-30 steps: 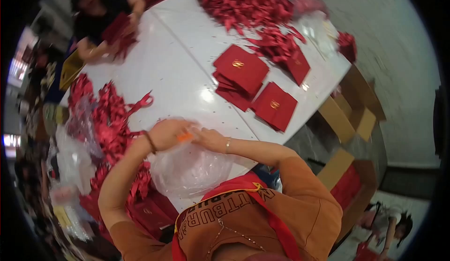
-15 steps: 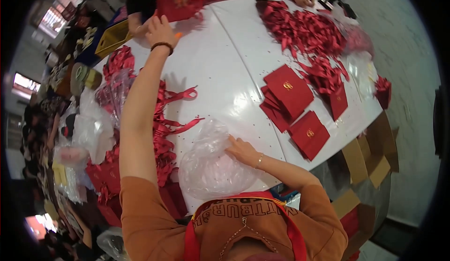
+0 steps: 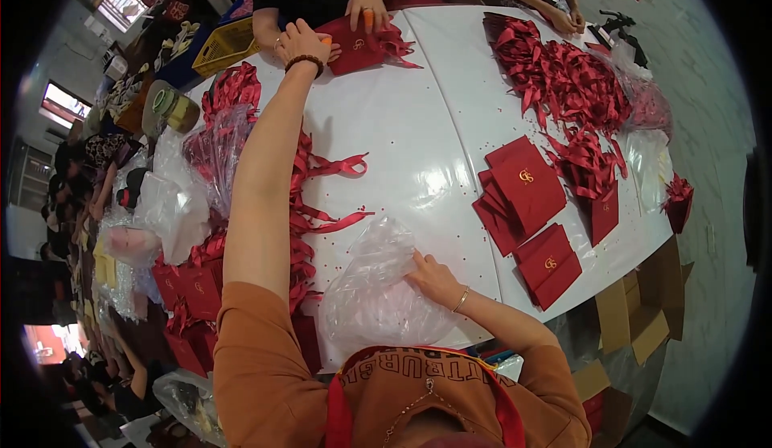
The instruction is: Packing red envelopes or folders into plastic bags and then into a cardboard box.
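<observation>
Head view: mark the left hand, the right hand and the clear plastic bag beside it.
Left hand [image 3: 302,43]: head view, back of the hand.
Right hand [image 3: 437,280]: head view, back of the hand.
Clear plastic bag [image 3: 382,303]: head view, crumpled middle.

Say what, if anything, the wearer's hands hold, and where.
The right hand touches the clear bag at its upper right, grip uncertain; left hand: cannot tell.

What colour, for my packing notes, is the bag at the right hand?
The bag is clear, whitish; head view shows it.
</observation>
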Tool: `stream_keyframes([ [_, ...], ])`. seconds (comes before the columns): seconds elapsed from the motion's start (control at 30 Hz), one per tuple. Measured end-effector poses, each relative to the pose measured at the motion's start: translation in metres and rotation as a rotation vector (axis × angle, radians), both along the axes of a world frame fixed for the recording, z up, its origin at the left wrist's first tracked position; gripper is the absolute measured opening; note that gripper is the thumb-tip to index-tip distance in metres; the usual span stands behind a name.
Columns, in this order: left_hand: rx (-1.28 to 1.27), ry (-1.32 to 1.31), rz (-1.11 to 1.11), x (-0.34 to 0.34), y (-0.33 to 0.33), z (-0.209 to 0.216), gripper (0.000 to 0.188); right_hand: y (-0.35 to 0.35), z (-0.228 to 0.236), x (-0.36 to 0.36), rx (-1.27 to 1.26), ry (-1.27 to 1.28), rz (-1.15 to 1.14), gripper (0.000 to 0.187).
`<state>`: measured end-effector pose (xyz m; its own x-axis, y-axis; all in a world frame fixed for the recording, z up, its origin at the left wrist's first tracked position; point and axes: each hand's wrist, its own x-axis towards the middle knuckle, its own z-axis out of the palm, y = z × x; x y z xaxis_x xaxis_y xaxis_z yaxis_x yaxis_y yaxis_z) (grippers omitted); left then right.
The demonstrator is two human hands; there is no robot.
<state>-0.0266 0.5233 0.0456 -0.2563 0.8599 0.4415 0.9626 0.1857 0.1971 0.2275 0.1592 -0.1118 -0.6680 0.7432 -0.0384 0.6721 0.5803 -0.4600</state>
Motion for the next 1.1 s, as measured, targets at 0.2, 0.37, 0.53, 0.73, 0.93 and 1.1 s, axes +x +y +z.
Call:
stream_keyframes([
  [0.2, -0.040, 0.040, -0.093, 0.007, 0.001, -0.007, 0.063, 0.002, -0.001, 0.001, -0.037, -0.004, 0.011, 0.021],
  [0.37, -0.083, 0.070, -0.140, 0.009, 0.010, -0.021, 0.085, 0.003, -0.002, -0.001, -0.011, 0.015, 0.004, 0.009],
  [0.53, -0.219, 0.135, -0.140, 0.017, 0.011, -0.027, 0.101, 0.002, -0.004, -0.001, -0.026, 0.009, 0.006, 0.008],
  [0.73, -0.404, 0.345, -0.223, 0.033, -0.003, -0.006, 0.089, 0.001, -0.006, -0.001, -0.055, 0.017, -0.008, 0.009],
  [0.93, -0.602, 0.322, -0.560, 0.014, -0.020, -0.009, 0.044, 0.001, -0.008, -0.001, -0.011, 0.016, 0.003, 0.010],
  [1.1, -0.522, 0.247, -0.652, 0.000, -0.035, -0.026, 0.036, 0.001, -0.008, -0.001, 0.019, 0.028, 0.000, 0.009],
])
